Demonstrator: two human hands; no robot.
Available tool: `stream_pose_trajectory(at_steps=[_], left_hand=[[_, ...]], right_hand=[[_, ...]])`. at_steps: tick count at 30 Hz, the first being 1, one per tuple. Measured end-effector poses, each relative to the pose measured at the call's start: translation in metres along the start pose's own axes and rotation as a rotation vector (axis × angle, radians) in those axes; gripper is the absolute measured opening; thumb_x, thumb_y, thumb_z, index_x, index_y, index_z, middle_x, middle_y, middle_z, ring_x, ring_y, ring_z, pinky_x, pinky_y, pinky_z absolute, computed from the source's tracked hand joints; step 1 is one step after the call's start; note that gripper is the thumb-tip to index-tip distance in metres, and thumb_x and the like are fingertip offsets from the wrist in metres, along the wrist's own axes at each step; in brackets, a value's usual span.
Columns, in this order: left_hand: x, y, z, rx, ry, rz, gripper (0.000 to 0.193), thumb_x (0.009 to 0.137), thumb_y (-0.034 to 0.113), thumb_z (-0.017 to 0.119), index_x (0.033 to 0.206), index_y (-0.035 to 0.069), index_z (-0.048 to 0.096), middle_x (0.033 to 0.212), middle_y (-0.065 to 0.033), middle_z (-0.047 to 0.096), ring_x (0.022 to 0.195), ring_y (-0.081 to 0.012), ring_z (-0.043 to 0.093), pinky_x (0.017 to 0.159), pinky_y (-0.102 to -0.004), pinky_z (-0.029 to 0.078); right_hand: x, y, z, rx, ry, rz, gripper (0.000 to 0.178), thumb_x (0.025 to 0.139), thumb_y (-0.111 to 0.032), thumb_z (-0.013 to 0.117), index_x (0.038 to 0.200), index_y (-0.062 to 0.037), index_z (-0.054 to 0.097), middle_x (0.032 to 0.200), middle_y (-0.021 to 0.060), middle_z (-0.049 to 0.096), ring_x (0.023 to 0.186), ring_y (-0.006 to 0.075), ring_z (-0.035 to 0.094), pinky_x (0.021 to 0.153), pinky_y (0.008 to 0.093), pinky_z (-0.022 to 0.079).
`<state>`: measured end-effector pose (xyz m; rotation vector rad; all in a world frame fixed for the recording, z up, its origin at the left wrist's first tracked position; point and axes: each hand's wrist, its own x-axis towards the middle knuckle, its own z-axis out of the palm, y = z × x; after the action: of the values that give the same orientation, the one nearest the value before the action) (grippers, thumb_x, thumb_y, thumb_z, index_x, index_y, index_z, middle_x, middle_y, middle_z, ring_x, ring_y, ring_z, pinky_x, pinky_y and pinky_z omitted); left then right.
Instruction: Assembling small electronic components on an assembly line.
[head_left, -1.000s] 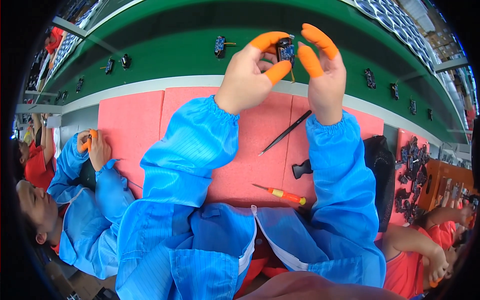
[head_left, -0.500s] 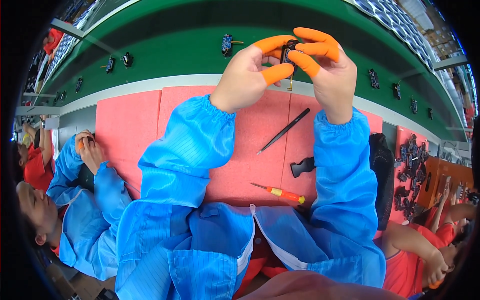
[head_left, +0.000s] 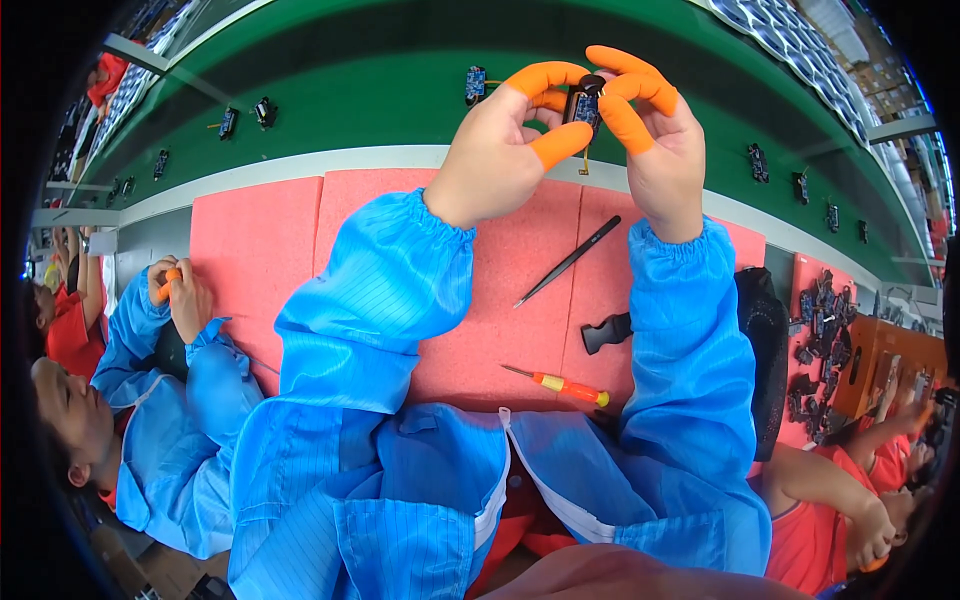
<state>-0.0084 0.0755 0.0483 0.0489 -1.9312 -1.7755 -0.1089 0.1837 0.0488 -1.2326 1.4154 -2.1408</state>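
Observation:
Between my hands, above the far edge of the pink mat, is a small electronic module (head_left: 586, 106) with a blue circuit board, a black housing and a thin yellowish strip hanging down. My left hand (head_left: 490, 160) pinches its left side between thumb and fingers. My right hand (head_left: 668, 150) has its thumb and a finger closed on the upper right side of the module; another finger is raised above. Orange finger covers sit on both hands' fingertips. Black tweezers (head_left: 567, 262) lie on the mat below, and an orange-and-yellow screwdriver (head_left: 560, 384) lies nearer me.
A green conveyor belt (head_left: 360, 115) runs across the far side, carrying several similar modules (head_left: 475, 86). The pink foam mat (head_left: 260, 250) covers my bench. A black buckle (head_left: 604, 335) lies by my right sleeve. Black parts (head_left: 825, 340) pile up at right. Co-workers sit on both sides.
The modules on the belt have shifted to the right. My right fingers have shifted on the held module, and its blue board now shows more. The co-worker at left has moved their hands.

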Motion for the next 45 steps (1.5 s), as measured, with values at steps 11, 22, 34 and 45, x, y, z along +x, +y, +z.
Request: stream_pose_trajectory(at_steps=[11, 22, 34, 45], left_hand=[[0.000, -0.007, 0.001, 0.338, 0.126, 0.129, 0.039, 0.071, 0.005, 0.061, 0.109, 0.007, 0.051, 0.081, -0.0054, 0.054, 0.049, -0.0087, 0.044, 0.044, -0.0206, 0.037], [-0.003, -0.002, 0.004, 0.373, 0.148, 0.165, 0.040, 0.071, -0.002, 0.060, 0.109, 0.006, 0.051, 0.085, -0.0056, 0.054, 0.068, -0.0116, 0.049, 0.052, -0.0194, 0.043], [-0.004, 0.000, 0.005, 0.271, 0.193, 0.162, 0.039, 0.071, 0.001, 0.061, 0.108, 0.008, 0.053, 0.083, -0.0073, 0.055, 0.053, -0.0102, 0.047, 0.045, -0.0198, 0.039], [0.000, 0.004, -0.001, 0.450, 0.163, 0.238, 0.039, 0.071, -0.004, 0.059, 0.108, 0.006, 0.052, 0.090, -0.0057, 0.055, 0.077, -0.0124, 0.053, 0.055, -0.0194, 0.045]], right_hand=[[-0.006, 0.012, 0.022, 0.249, 0.135, 0.112, 0.026, 0.084, -0.005, 0.047, 0.109, -0.0030, 0.045, 0.118, 0.0118, 0.044, 0.099, 0.0190, 0.048, 0.088, 0.0326, 0.039], [-0.010, 0.007, 0.040, 0.450, 0.228, 0.119, 0.031, 0.083, -0.002, 0.048, 0.113, -0.0045, 0.042, 0.116, 0.0112, 0.045, 0.093, 0.0184, 0.051, 0.082, 0.0300, 0.043], [-0.007, -0.001, 0.024, -0.306, 0.231, -0.147, 0.019, 0.075, 0.001, 0.059, 0.093, -0.0030, 0.056, 0.114, 0.0097, 0.045, 0.094, 0.0164, 0.051, 0.080, 0.0278, 0.044], [-0.004, -0.001, 0.034, 0.188, 0.270, 0.019, 0.021, 0.079, -0.002, 0.055, 0.100, -0.0012, 0.052, 0.110, 0.0083, 0.048, 0.090, 0.0157, 0.051, 0.078, 0.0271, 0.044]])
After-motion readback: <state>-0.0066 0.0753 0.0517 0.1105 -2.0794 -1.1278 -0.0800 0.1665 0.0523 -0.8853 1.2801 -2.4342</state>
